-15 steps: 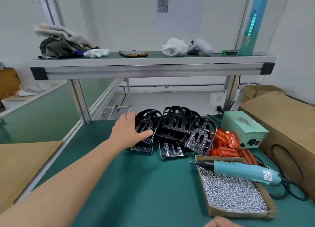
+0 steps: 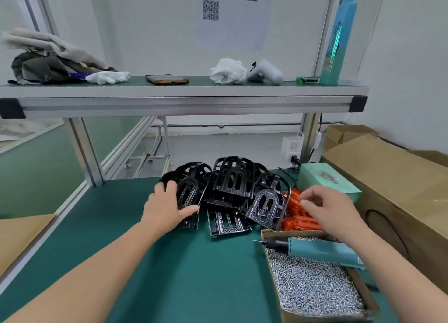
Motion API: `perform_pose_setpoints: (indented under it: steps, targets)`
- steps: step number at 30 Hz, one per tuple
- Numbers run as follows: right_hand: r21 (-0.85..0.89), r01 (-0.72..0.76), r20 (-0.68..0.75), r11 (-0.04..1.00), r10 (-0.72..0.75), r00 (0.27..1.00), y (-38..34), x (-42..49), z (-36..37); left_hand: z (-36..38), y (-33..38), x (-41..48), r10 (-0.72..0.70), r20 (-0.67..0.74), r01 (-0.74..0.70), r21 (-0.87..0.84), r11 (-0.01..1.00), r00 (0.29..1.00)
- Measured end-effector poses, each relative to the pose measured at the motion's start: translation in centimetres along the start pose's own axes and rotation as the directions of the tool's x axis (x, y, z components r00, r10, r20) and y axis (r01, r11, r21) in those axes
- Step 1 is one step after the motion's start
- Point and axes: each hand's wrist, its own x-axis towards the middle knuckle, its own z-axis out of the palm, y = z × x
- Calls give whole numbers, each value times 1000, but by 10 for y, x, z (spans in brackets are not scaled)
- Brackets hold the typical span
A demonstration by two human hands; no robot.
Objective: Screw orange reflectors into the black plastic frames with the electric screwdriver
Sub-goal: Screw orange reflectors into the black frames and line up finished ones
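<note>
Where the leftmost black frame (image 2: 188, 198) sits far centre on the bench (image 2: 169, 262), the left hand (image 2: 167, 208) now clasps it. The right hand (image 2: 327, 211) has come up, loosely curled and empty, over the orange reflectors (image 2: 294, 216) just right. Pairing seems next, and the electric screwdriver (image 2: 322, 248) lies untouched.

Bright, even, diffuse light — only faint shadows under the left hand (image 2: 167, 208). Wide-angle distortion bows the shelf (image 2: 184, 104) beyond it; the right hand (image 2: 332, 213) looks slightly blurred, frame edges soft.
</note>
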Motion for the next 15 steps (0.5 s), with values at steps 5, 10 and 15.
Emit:
perform_pose_setpoints:
  steps: [5, 10, 15]
  targets:
    - [-333, -62, 48, 941, 82, 995, 20, 57, 21, 10, 4, 2, -55, -14, 55, 2, 998, 998]
    - [-534, -70, 58, 842, 119, 991, 28, 79, 41, 18, 12, -3, -7, -16, 9, 101, 995, 1000]
    - [-570, -85, 60, 817, 144, 988, 30, 86, 50, 8, 22, -6, -104, -60, 94, -152, 984, 993]
